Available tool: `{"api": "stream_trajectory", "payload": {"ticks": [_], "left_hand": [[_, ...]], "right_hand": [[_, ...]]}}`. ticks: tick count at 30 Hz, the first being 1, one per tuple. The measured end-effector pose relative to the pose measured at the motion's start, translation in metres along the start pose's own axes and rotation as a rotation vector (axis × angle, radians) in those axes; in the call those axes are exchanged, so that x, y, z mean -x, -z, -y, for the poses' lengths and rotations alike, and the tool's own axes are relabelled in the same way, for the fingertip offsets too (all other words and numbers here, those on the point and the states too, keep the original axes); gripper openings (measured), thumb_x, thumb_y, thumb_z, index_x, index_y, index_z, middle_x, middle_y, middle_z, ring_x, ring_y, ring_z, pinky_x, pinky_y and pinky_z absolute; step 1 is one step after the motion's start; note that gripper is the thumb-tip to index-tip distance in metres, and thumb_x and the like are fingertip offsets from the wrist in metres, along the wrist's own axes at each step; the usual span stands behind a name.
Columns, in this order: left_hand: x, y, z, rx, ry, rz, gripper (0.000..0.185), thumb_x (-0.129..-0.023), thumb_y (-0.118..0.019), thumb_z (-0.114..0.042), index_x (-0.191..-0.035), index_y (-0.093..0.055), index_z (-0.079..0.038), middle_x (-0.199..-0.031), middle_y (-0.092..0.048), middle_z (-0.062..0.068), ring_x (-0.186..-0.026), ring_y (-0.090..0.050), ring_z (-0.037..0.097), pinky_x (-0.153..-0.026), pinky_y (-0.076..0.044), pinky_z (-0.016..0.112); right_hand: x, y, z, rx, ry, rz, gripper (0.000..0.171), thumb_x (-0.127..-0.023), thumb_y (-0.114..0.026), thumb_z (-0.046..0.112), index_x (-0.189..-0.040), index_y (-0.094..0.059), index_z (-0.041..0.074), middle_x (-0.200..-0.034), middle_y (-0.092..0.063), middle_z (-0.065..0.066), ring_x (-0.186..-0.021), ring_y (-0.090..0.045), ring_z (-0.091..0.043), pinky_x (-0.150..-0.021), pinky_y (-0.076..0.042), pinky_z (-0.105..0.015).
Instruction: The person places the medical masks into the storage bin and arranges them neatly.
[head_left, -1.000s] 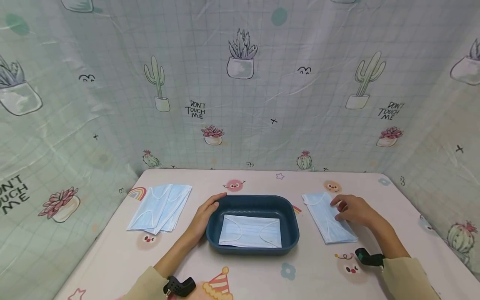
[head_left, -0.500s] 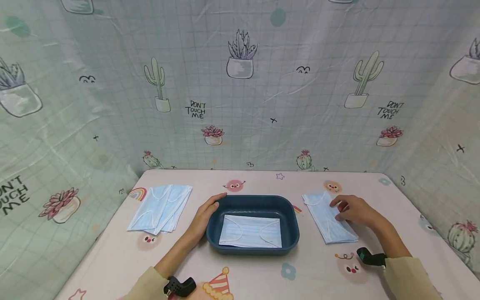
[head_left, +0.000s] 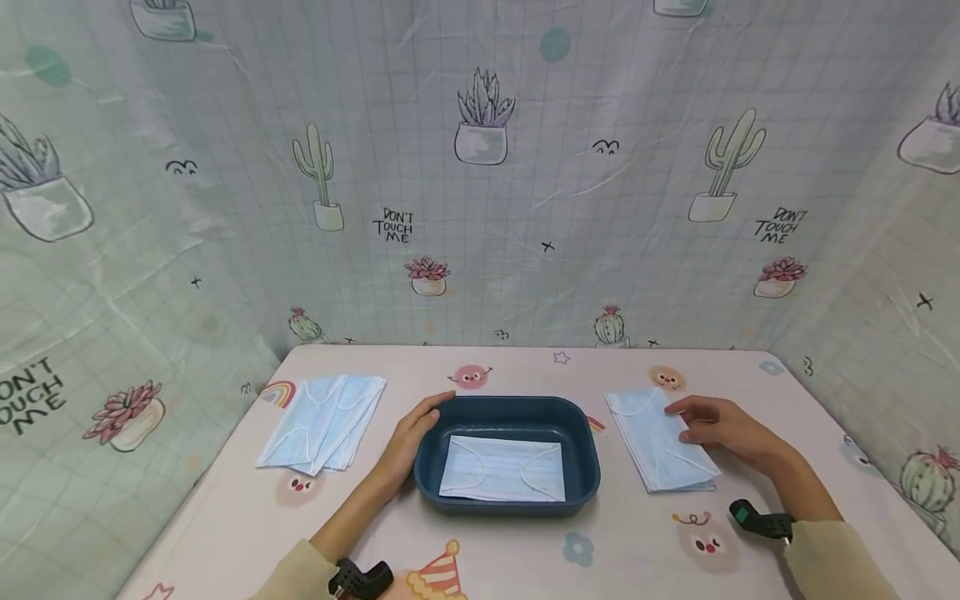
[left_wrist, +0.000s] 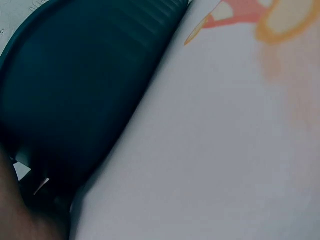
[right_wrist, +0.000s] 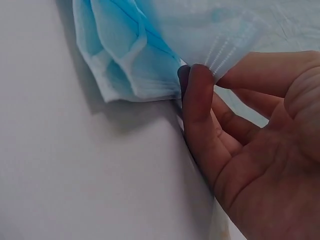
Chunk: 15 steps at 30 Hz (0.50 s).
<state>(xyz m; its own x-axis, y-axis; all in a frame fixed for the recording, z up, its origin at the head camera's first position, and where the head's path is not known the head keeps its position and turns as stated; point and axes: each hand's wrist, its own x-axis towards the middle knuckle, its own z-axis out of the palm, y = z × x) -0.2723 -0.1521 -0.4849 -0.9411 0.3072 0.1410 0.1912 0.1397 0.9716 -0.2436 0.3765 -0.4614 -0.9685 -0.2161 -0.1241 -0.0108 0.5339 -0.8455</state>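
Your right hand [head_left: 716, 425] pinches the top mask of the pale blue pleated face-mask stack [head_left: 656, 442] beneath it. Your left hand [head_left: 408, 437], fingers relaxed, rests against the dark blue rounded plastic tray [head_left: 577, 417] beside it.

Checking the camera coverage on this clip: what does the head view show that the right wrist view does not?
Only the head view shows the blue tray holding one mask, the left hand resting against the tray's left rim, and a second mask pile at the left. Only the right wrist view shows the thumb lifting the top mask's edge. Both show the right hand at the right mask stack.
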Motion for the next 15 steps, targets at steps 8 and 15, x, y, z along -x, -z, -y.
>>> {"api": "stream_trajectory", "payload": {"ticks": [8,15], "left_hand": [[0.0018,-0.0012,0.0016,0.005,0.007,-0.008,0.041,-0.111,-0.038,-0.026,-0.149,-0.054,-0.024,-0.159,-0.050,0.000,-0.155,-0.035,0.025,-0.130,-0.018,0.054],[-0.0011,-0.0009,0.0004,0.013,-0.003,-0.004,0.041,-0.111,-0.039,-0.026,-0.149,-0.055,-0.024,-0.158,-0.050,0.000,-0.154,-0.036,0.023,-0.130,-0.019,0.051]], "right_hand": [[0.0006,0.0010,-0.0028,-0.064,-0.014,0.027,0.051,-0.095,-0.069,0.015,-0.141,-0.055,-0.001,-0.148,-0.048,-0.028,-0.107,-0.054,-0.009,-0.083,-0.052,-0.024],[0.0000,0.0020,-0.0050,-0.136,-0.056,0.028,0.055,-0.096,-0.069,0.019,-0.145,-0.053,-0.001,-0.157,-0.042,-0.027,-0.111,-0.054,0.001,-0.088,-0.050,-0.020]]}}
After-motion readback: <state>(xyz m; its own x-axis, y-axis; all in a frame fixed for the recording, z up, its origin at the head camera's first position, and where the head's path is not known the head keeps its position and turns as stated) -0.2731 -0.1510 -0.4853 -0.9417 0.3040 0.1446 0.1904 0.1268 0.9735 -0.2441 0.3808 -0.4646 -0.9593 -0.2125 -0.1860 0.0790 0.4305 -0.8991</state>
